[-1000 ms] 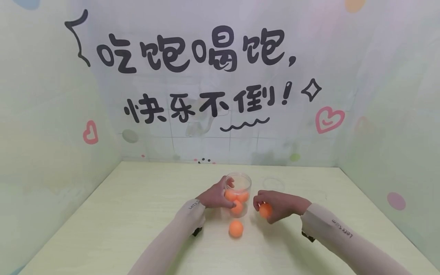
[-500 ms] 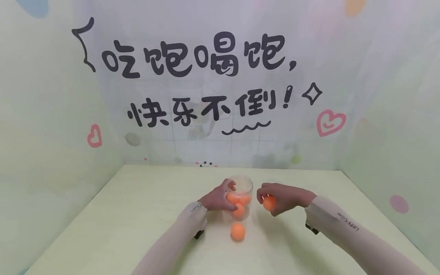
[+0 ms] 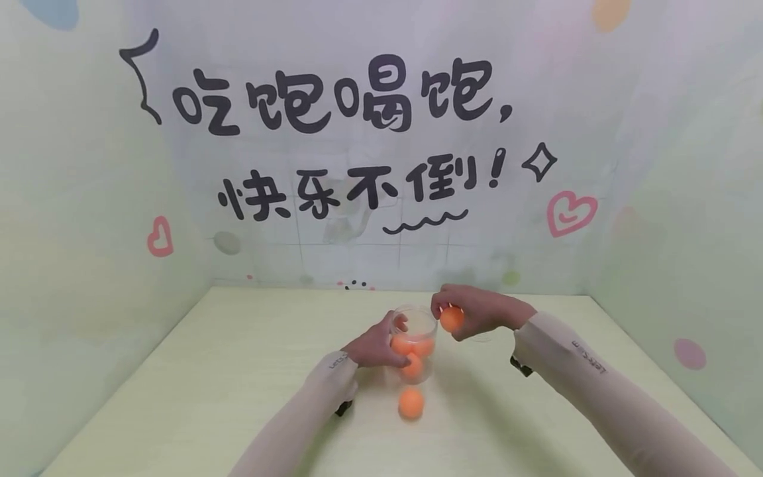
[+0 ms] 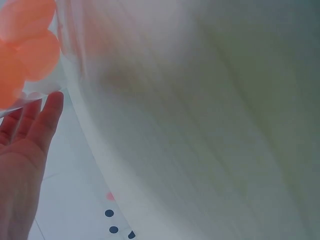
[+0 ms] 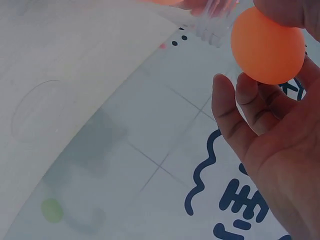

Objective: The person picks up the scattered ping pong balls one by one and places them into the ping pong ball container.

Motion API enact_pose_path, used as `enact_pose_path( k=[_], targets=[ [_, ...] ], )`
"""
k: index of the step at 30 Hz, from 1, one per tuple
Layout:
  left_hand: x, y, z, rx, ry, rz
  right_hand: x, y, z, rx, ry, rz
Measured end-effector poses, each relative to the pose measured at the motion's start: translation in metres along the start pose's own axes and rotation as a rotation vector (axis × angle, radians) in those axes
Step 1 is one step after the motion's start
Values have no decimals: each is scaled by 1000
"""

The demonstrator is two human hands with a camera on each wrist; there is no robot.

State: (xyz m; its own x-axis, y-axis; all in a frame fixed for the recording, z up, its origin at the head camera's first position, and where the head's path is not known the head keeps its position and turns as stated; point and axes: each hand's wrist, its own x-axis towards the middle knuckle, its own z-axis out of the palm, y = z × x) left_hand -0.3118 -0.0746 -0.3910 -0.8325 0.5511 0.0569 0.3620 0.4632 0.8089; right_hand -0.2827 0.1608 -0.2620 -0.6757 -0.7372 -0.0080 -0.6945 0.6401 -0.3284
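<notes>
My left hand (image 3: 377, 341) holds the side of a clear cylindrical jar (image 3: 428, 326) that stands upright and lidless on the table. Several orange balls (image 3: 403, 344) lie inside it, and they also show through its wall in the left wrist view. Just right of the jar's rim, raised off the table, my right hand (image 3: 479, 309) pinches another orange ball (image 3: 451, 319). In the right wrist view, that ball (image 5: 267, 46) sits between thumb and fingers. One loose orange ball (image 3: 411, 403) rests on the table in front of the jar.
A thin clear round lid (image 5: 42, 112) lies flat on the pale table (image 3: 208, 397), partly hidden by my right hand in the head view. Printed sheets (image 3: 334, 258) with dark lettering wall in the back and sides.
My right hand has lifted its ball from low beside the jar up to rim height and closer to the rim. The left hand and jar stay in place.
</notes>
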Motion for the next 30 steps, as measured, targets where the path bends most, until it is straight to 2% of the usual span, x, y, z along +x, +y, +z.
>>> enact_pose_path(
  k=[5, 13, 20, 24, 30],
  targets=[
    [-1, 0, 0, 10, -4, 5, 12, -7, -8, -9, 13, -35],
    [-2, 0, -1, 36, 0, 12, 33, -14, -18, -83, 32, -93],
    [1, 3, 1, 25, -5, 11, 46, -17, -21, -97, 10, -66],
    [-1, 5, 0, 7, -5, -10, 55, -17, -21, -120, -1, -76],
    [-5, 7, -1, 16, -11, -8, 63, -20, -20, -130, -24, -40]
  ],
)
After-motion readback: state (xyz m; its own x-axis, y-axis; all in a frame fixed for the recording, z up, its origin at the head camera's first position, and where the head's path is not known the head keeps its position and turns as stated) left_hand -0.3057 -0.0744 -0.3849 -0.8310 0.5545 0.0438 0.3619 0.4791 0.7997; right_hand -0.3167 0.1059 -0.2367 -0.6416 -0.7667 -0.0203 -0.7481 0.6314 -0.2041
